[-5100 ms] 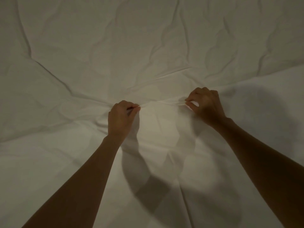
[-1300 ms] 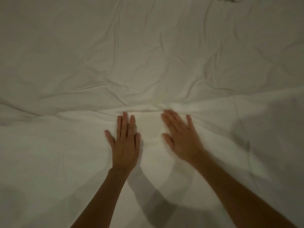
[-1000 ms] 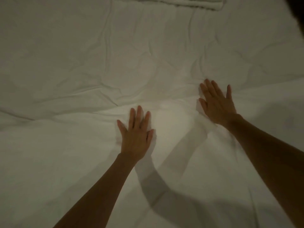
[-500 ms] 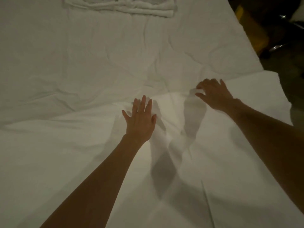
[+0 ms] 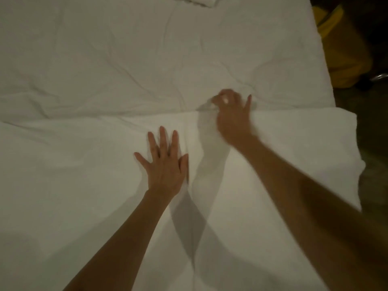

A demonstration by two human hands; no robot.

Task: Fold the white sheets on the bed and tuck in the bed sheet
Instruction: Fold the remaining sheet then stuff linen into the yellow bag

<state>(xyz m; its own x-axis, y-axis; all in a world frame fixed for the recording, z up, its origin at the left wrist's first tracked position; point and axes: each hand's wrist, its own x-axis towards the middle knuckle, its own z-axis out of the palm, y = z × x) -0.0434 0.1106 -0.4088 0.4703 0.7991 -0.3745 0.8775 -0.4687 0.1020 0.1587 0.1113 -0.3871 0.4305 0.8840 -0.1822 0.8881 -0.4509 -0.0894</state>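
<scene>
White bedding covers the bed (image 5: 294,59); nearest, the left hand (image 5: 165,164) lies flat, fingers spread, on the folded white sheet (image 5: 73,185). At one o'clock the blurred right hand (image 5: 233,114) seems to pinch that sheet's far edge; a folded pile (image 5: 195,0) lies at twelve.

Layout of sheets and hands on the bed.
A folded sheet (image 5: 273,185) lies on the bed sheet (image 5: 126,59), nearest the viewer; its far edge crosses the bed. The left hand (image 5: 165,164) rests on it; the right hand (image 5: 233,114) sits at that edge. A folded stack (image 5: 199,0) lies far behind.
</scene>
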